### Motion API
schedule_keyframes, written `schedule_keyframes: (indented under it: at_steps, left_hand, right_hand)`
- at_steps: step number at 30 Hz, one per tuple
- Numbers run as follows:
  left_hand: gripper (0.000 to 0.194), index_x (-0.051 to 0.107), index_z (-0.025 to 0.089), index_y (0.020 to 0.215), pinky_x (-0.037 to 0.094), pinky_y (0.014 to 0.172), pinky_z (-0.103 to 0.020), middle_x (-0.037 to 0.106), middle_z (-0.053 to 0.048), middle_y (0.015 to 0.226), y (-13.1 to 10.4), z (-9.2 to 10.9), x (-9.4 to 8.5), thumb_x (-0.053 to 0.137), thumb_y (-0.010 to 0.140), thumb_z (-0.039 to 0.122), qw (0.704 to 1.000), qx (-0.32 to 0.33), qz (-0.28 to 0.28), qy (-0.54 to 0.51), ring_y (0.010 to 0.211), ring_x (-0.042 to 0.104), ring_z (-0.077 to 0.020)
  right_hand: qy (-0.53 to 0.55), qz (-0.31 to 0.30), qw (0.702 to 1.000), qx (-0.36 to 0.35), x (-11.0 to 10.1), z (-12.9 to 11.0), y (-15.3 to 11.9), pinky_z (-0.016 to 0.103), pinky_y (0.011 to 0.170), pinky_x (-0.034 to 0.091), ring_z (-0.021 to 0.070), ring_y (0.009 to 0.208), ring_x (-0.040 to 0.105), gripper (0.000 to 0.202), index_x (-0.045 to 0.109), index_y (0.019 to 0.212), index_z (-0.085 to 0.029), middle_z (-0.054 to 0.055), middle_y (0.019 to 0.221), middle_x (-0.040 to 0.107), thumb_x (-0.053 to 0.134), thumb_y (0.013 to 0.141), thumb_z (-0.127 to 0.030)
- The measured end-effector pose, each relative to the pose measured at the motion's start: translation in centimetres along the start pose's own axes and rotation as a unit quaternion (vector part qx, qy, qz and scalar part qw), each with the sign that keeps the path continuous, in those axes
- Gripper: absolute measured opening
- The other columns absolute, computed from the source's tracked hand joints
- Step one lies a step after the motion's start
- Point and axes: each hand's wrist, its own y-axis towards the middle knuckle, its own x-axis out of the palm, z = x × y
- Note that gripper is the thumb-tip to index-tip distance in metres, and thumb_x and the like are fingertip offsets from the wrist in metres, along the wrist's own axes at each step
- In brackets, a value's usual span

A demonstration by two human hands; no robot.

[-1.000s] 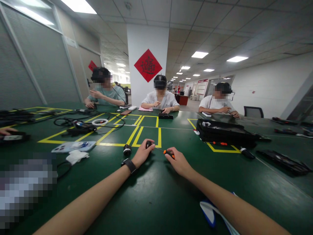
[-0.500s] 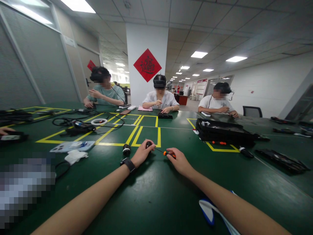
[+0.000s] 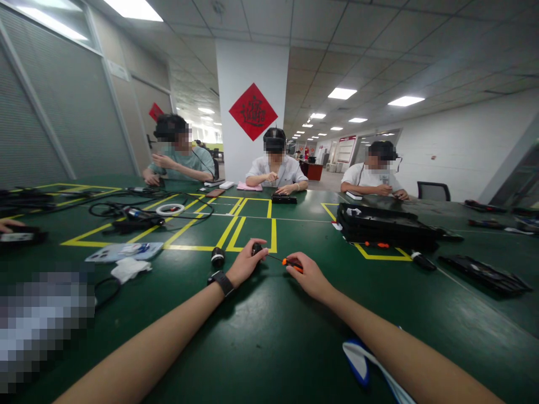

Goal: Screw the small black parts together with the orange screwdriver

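My left hand [image 3: 246, 262], with a dark band at the wrist, is closed around a small black cylindrical part [image 3: 256, 248] above the table. My right hand [image 3: 309, 275] grips a screwdriver [image 3: 295, 265] by its orange and black handle. Its thin shaft points left at the black part, and my left fingers hide where the tip ends. Just left of my left hand a black cylindrical piece with a white ring [image 3: 218, 257] stands on the tabletop. Another dark piece is partly covered by my left wrist.
Yellow tape lines mark the green table [image 3: 261, 336]. Left lie a light blue phone case [image 3: 101, 252], a tissue [image 3: 131, 270] and black cables. Stacked black housings [image 3: 379, 224] and a flat black part [image 3: 484, 275] are at right. Several people sit around the table.
My right fingers have shifted slightly on the screwdriver, and more of its handle shows. My left hand keeps hold of the black part in nearly the same place.
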Motion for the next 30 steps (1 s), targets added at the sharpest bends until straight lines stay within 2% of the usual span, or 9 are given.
schedule_keyframes:
  at_steps: [3, 6, 11, 13, 16, 19, 25, 30]
  left_hand:
    - [0.027, 0.054, 0.019, 0.092, 0.039, 0.064, -0.026, 0.056, 0.001, 0.068, 0.01, -0.09, -0.03, 0.054, 0.072, 0.038, 1.0, 0.011, 0.0, 0.01, 0.064, 0.052, -0.0135]
    - [0.021, 0.055, 0.019, 0.084, 0.039, 0.066, -0.026, 0.057, 0.0, 0.072, -0.02, 0.05, -0.05, 0.055, 0.071, 0.036, 1.0, 0.018, 0.008, 0.021, 0.067, 0.051, -0.014]
    - [0.019, 0.055, 0.02, 0.084, 0.037, 0.082, -0.029, 0.059, -0.003, 0.099, -0.07, 0.25, -0.1, 0.055, 0.072, 0.034, 0.999, 0.033, -0.006, 0.012, 0.09, 0.052, -0.017]
    - [0.021, 0.054, 0.02, 0.09, 0.038, 0.082, -0.029, 0.058, -0.004, 0.101, -0.06, 0.19, -0.11, 0.053, 0.073, 0.034, 0.999, 0.03, -0.023, 0.001, 0.088, 0.053, -0.0164]
    - [0.028, 0.05, 0.021, 0.099, 0.04, 0.077, -0.029, 0.059, -0.003, 0.095, -0.02, 0.01, -0.13, 0.05, 0.075, 0.035, 0.999, 0.022, -0.041, -0.013, 0.078, 0.055, -0.0143]
    - [0.028, 0.049, 0.02, 0.095, 0.041, 0.072, -0.028, 0.058, -0.001, 0.083, 0.05, -0.14, -0.19, 0.051, 0.075, 0.038, 0.999, 0.023, -0.035, 0.017, 0.072, 0.054, -0.0133]
    - [0.027, 0.05, 0.019, 0.086, 0.039, 0.065, -0.026, 0.055, 0.002, 0.07, 0.14, -0.18, -0.29, 0.049, 0.074, 0.043, 0.996, 0.021, -0.025, 0.078, 0.066, 0.052, -0.0129]
    - [0.026, 0.05, 0.019, 0.086, 0.039, 0.065, -0.026, 0.055, 0.002, 0.07, 0.17, -0.19, -0.23, 0.049, 0.075, 0.042, 0.996, 0.024, -0.024, 0.083, 0.066, 0.052, -0.0129]
  right_hand:
    - [-0.037, 0.011, 0.999, -0.01, 0.18, 0.25, 0.15, 0.031, 0.086, 0.036, 0.0156, 0.09, 0.05, 0.022, 0.059, 0.09, -0.016, 0.007, 0.093, 0.056, 0.039, 0.084, -0.021]
    - [-0.051, 0.012, 0.998, -0.023, 0.2, 0.39, 0.03, 0.031, 0.084, 0.037, 0.0152, 0.087, 0.05, 0.02, 0.059, 0.087, -0.016, 0.006, 0.09, 0.056, 0.04, 0.083, -0.02]
    - [-0.007, 0.007, 1.0, -0.017, -0.05, 0.49, -0.19, 0.027, 0.077, 0.041, 0.0127, 0.08, 0.052, 0.014, 0.055, 0.09, -0.017, 0.002, 0.087, 0.057, 0.05, 0.077, -0.019]
    - [-0.007, 0.009, 1.0, -0.012, -0.08, 0.62, -0.05, 0.028, 0.079, 0.041, 0.013, 0.084, 0.052, 0.018, 0.054, 0.094, -0.016, 0.003, 0.091, 0.056, 0.05, 0.077, -0.02]
    - [-0.034, 0.022, 0.999, -0.006, -0.02, 0.88, 0.22, 0.031, 0.088, 0.037, 0.0149, 0.094, 0.049, 0.021, 0.057, 0.097, -0.015, 0.007, 0.1, 0.054, 0.044, 0.08, -0.021]
    - [-0.043, 0.014, 0.999, -0.026, 0.01, 1.0, 0.25, 0.032, 0.092, 0.034, 0.0155, 0.099, 0.047, 0.022, 0.061, 0.086, -0.015, 0.008, 0.103, 0.052, 0.039, 0.083, -0.02]
    - [-0.017, 0.002, 0.999, -0.042, -0.1, 0.54, -0.2, 0.028, 0.077, 0.041, 0.0135, 0.081, 0.051, 0.015, 0.055, 0.09, -0.017, 0.002, 0.087, 0.055, 0.051, 0.076, -0.018]
    - [-0.063, 0.017, 0.998, -0.005, 0.35, 0.84, 0.14, 0.031, 0.081, 0.037, 0.0152, 0.087, 0.048, 0.016, 0.057, 0.089, -0.017, 0.005, 0.089, 0.056, 0.044, 0.081, -0.022]
